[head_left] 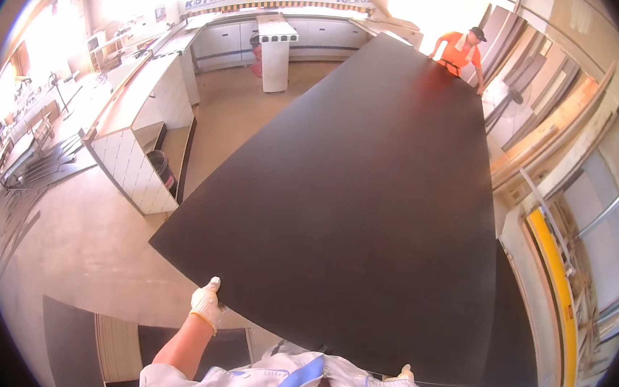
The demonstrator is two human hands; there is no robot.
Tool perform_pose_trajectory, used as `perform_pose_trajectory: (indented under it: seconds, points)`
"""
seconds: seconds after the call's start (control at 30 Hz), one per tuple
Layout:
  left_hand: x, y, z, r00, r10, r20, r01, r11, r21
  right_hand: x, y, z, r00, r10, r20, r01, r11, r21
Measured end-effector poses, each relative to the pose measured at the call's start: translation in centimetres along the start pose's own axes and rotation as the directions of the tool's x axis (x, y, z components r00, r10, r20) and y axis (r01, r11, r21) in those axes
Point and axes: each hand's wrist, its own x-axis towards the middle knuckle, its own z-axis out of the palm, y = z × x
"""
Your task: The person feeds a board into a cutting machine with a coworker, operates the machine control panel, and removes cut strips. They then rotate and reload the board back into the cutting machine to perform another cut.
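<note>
One dark panel [367, 198] ahead, near edge in gloved hands [205, 304].

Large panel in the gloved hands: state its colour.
The panel is very dark brown, nearly black; see the head view.

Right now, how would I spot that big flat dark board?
Find the long white machine across the back. In front, the huge, flat, dark brown board fills the middle. Unlike the tall pale and dark panels at right, it has a white-gloved left hand and white-gloved right hand at its near edge.
</note>
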Motion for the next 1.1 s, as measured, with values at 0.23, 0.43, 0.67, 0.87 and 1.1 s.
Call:
perform_pose_trajectory:
  seconds: [0.23, 0.43, 0.67, 0.87, 1.1]
  points:
    - [21.7, 12.6, 11.8, 0.999, -0.041, -0.001, 0.041, 0.998, -0.049, 1.1, 4.0, 27.4, 0.999, 0.039, 0.01, -0.039, 0.999, 0.0]
    - [40.6, 25.9, 23.5, 0.999, -0.045, 0.003, 0.045, 0.999, 0.018, 5.1, 5.6, 54.1, 0.999, 0.048, 0.009, -0.048, 0.999, -0.004]
    - [55.8, 47.1, 37.3, 0.994, -0.104, -0.041, 0.105, 0.994, 0.021, 5.9, 6.2, 82.0, 0.997, 0.057, 0.059, -0.053, 0.997, -0.056]
    - [78.0, 66.3, 47.4, 0.978, 0.03, 0.207, -0.05, 0.995, 0.09, 2.9, 10.1, 104.7, 0.999, 0.004, 0.048, -0.002, 1.0, -0.028]
    - [94.8, 89.7, 60.1, 0.998, 0.017, 0.064, -0.019, 1.0, 0.02, -5.5, 15.0, 131.6, 1.0, 0.004, 0.004, -0.004, 0.997, 0.075]
